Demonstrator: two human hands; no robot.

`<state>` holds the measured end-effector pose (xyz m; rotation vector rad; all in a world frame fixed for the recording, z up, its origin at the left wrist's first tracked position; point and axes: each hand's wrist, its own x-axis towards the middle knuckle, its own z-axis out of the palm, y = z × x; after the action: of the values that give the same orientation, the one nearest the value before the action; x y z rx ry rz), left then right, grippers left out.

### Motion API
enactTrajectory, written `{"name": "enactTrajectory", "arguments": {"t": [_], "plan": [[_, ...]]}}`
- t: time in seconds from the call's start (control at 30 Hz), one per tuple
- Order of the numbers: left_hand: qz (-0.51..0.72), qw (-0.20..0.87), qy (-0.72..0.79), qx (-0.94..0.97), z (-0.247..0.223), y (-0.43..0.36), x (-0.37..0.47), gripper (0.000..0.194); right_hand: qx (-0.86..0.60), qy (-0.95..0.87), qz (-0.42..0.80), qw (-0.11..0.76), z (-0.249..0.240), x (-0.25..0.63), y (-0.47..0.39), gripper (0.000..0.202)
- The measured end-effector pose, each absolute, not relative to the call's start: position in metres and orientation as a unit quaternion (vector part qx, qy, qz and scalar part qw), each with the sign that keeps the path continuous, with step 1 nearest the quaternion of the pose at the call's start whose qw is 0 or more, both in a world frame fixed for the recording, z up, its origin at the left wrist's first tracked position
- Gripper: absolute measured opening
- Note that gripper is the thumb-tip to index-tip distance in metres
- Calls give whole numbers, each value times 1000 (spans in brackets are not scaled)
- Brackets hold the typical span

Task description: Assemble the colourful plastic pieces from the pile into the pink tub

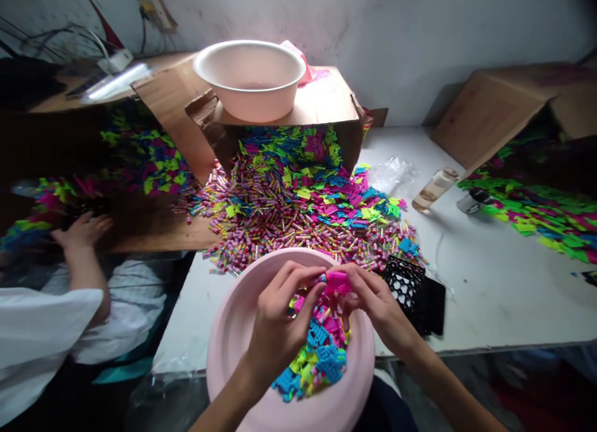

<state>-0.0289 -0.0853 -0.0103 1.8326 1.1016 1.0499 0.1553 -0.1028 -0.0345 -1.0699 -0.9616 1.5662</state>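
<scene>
White tabletop (504,307) spreads before us, from the centre to the far right. Near us, overlapping its front edge, we see a wide pale pink tub (226,332). Beyond it, on the far side, an open cardboard box (332,105) lies with its mouth facing us, and a second carton (489,102) sits at far right; bright plastic pieces spill from both. On the left, a person in white (41,332) reaches toward similar pieces. A pale, round bowl (265,105) rests on the middle box.

Below that box, we find a broad heap of tiny striped sticks (261,233), mostly pink, purple and yellow. To the right of the tub lies a black lattice tray (405,283); farther back, a clear bottle (436,188) leans beside a shiny metal cup (474,201).

Our left hand (282,295) and right hand (380,298) meet above the tub. Inside it are loose blue, yellow-green and magenta pieces (321,351), flat, with notched, ridged edges.

Between our hands, over the far half of the tub, is one hot pink piece (338,283), glossy and slightly see-through, its outline partly covered by fingers. Right thumb and fingers pinch it. Left thumb and forefinger close on a small stick (321,278), blue and red-orange, touching the pink piece's left end.
</scene>
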Motion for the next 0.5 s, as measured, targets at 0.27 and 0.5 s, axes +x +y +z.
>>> {"name": "enactTrajectory", "arguments": {"t": [0.27,0.5], "plan": [[415,458,479,624,-22,-88,-28,21,-467,-481,551,496,-37,164,-96,54],[398,478,480,619,-22,-85,-28,20,-505,-541,473,478,-34,164,-94,28]]}}
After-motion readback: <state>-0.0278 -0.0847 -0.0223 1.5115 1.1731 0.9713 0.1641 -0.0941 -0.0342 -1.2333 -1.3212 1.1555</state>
